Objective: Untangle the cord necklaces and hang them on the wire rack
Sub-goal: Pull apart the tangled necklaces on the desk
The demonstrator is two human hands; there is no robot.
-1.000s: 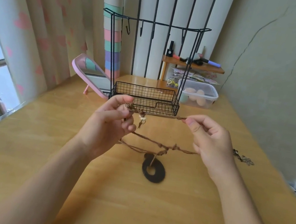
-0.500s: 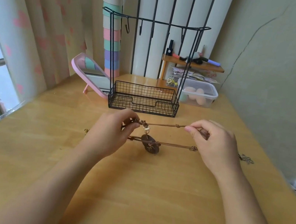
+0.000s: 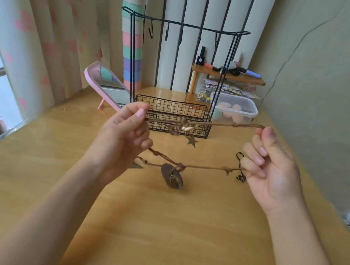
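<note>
Head view: my left hand (image 3: 123, 133) and right hand (image 3: 271, 168), now spread wider and raised, each pinch the brown cord necklaces (image 3: 203, 123) taut above the table (image 3: 153, 232), dark pendant (image 3: 171, 177) lifted clear, short of the wire rack (image 3: 177, 68).

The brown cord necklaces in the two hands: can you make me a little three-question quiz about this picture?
1. True or false: a necklace already hangs on a hook of the black wire rack.
2. Which hangs from the lower stretch of the brown cord necklaces? A) the dark oval pendant B) a red bead C) a silver key
3. Fill in: the upper cord, which carries a small star charm, runs from the left hand to the ____ hand.

Key: 1 false, the hooks are bare. 2 A. 3 right; each hand pinches one end of it.
</note>
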